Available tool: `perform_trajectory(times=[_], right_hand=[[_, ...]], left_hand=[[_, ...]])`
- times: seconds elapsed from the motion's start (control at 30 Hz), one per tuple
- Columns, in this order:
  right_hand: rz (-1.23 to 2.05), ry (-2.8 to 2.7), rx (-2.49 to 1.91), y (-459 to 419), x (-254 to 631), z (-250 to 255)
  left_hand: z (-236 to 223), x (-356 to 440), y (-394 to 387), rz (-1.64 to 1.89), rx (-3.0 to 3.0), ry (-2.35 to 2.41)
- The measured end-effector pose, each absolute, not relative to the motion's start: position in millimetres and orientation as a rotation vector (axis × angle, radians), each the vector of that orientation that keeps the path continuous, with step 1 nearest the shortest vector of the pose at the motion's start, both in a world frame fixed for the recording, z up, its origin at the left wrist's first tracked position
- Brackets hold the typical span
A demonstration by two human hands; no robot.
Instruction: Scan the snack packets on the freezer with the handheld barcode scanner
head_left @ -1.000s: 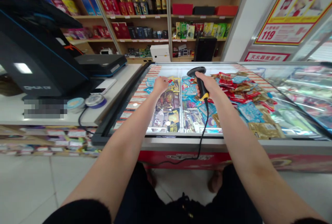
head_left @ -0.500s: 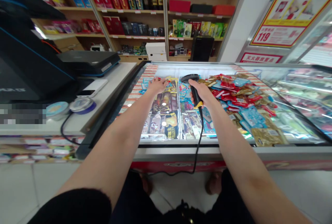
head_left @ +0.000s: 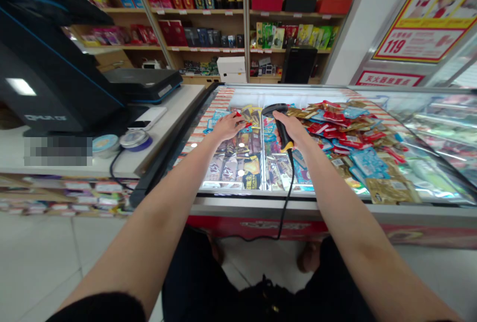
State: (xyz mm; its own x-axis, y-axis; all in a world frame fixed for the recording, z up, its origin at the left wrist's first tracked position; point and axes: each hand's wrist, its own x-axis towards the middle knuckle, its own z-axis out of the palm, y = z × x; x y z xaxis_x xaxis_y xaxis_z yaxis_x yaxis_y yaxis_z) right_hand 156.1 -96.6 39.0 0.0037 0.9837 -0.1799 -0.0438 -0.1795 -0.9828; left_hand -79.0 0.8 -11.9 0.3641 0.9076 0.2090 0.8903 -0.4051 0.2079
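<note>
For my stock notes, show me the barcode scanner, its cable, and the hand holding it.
Barcode scanner (head_left: 274, 109), head view, on its black scanning head.
Scanner cable (head_left: 287, 188), head view, on the stretch hanging below the handle.
Right hand (head_left: 293, 129), head view, on the back of the hand.

Both arms extend forward and downward from the lower corners of the view, bare from the cuffs to the hands, and converge toward the centre. The left forearm (head_left: 175, 198) runs up and to the right, and the left wrist (head_left: 210, 138) is held nearly straight. The left hand (head_left: 227, 127) is palm down, with the left fingers (head_left: 240, 122) extended to the right; whether they are closed on anything cannot be determined. The right forearm (head_left: 335, 193) runs up and to the left, ending at the right wrist (head_left: 307, 145). The right hand (head_left: 288, 130) is in a closed power grip, back upward, right fingers (head_left: 278, 130) curled. The hands are near each other and do not touch.
</note>
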Motion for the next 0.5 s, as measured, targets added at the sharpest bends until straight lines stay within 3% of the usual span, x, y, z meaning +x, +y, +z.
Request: perform_trajectory(times=[0.5], right_hand=[[1.371,-1.134,-1.293,-95,155,34]], left_hand=[[18,-31,8,0.251,1.98,2.258]])
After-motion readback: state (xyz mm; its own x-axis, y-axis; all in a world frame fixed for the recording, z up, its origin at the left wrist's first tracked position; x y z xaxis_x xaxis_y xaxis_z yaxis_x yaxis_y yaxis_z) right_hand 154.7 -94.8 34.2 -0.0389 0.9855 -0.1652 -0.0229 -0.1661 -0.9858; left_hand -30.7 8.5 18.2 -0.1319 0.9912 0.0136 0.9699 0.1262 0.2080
